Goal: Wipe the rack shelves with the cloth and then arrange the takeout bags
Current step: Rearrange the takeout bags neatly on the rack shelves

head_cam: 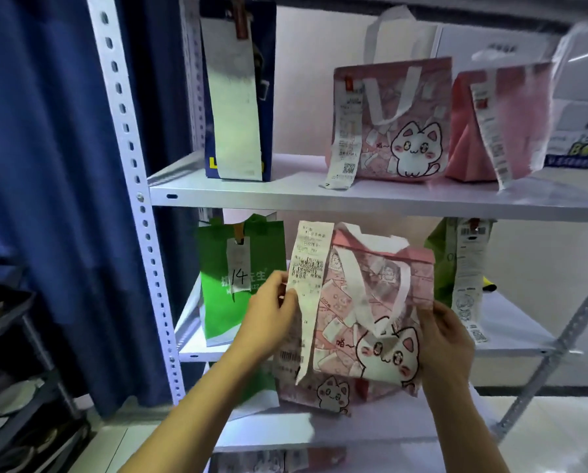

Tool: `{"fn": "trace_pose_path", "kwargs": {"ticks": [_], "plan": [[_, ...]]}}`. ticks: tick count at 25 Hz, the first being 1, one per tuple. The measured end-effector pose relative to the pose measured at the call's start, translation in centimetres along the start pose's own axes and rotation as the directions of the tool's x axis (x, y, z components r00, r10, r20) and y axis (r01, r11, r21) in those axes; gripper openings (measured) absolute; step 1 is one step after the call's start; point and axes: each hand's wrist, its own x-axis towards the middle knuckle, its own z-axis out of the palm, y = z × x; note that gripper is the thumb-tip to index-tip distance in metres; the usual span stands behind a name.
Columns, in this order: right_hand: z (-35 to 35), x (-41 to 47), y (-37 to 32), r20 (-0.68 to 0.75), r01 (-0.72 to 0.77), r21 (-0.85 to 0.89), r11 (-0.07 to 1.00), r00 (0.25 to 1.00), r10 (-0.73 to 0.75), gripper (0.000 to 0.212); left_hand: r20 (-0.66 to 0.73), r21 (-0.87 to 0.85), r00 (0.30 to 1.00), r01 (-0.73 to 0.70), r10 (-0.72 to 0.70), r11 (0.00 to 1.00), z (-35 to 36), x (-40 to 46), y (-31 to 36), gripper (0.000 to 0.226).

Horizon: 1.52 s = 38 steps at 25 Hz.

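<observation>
**Arranging step: a pink cat bag held in front of the middle shelf**

No cloth is visible, so I judge that the arranging part of the task is in hand. Both hands hold one pink cat bag (371, 312) in front of the middle shelf (510, 339), and I cannot tell if its bottom already rests on the shelf. The left hand (272, 312) is closed on the bag's left edge, where the long receipt (307, 285) hangs. The right hand (446, 332) is clamped on the bag's right edge.

The green bag (234, 285), with a tag marked 14, stands just beside the held bag on the left. On the right stands a yellow-green bag (439, 268), partly covered.

The next move, as I judge it, is to set the bag upright in the gap between these two bags, with the cat print and receipt facing outward, like the matching pink cat bag (398, 124) on the upper shelf (285, 196).

Hard to see: the picture is blurred on the right side, so the plain pink bag (473, 138) there is unclear. A lower cat bag (323, 394) is mostly hidden behind the held one, and the receipt print is too small to read.
</observation>
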Motion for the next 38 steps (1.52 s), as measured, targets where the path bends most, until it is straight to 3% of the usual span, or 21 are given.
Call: {"fn": "trace_pose_path", "kwargs": {"ticks": [10,17,22,27,32,36,38], "plan": [[3.3,-2.7,-11.1,-0.051,0.184,0.028,0.982,0.982,-0.183,0.014,0.0,0.034,0.975,-0.223,0.224,0.974,-10.0,1.9,7.7,0.021],[5.0,-0.2,-18.1,-0.076,0.275,0.078,0.958,0.96,-0.269,0.011,-0.276,0.199,0.915,-0.246,0.295,0.949,-15.4,10.0,11.2,0.033],[5.4,2.7,-21.1,-0.077,0.311,0.063,0.948,0.949,-0.307,0.021,-0.346,0.261,0.924,-0.074,0.165,0.963,-16.4,16.0,10.9,0.053],[6.3,4.9,-22.0,-0.069,0.297,0.065,0.953,0.954,-0.292,0.025,-0.355,0.079,0.934,-0.009,0.037,0.997,-16.2,19.7,11.0,0.055],[7.5,6.2,-21.8,-0.052,0.305,0.064,0.95,0.952,-0.302,0.016,-0.39,-0.045,0.919,0.043,-0.058,0.998,-15.8,21.2,10.8,0.036],[8.1,6.2,-21.9,-0.026,0.325,0.075,0.943,0.946,-0.324,0.014,-0.484,-0.051,0.875,-0.041,0.012,0.998,-15.6,20.3,10.6,0.009],[8.3,6.2,-22.2,-0.024,0.323,0.095,0.942,0.946,-0.323,0.014,-0.507,-0.04,0.861,-0.081,0.049,0.996,-16.0,19.0,11.2,0.013]]}}
